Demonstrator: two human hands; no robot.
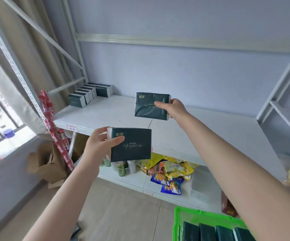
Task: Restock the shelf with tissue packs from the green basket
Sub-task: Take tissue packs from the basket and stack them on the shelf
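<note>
Nearest, the green basket at near right holds spare packs. The left hand pinches one tissue pack by its left end, in front of the shelf; farther in, the right hand grips a second pack, long axis level, over its board. The stocked row stands far left, open board between.

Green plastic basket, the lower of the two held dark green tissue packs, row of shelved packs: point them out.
Green plastic basket (pixel 203 216): head view, back wall.
Lower held dark green tissue pack (pixel 135 146): head view, printed face.
Row of shelved packs (pixel 86 93): head view, a middle pack's top.
</note>
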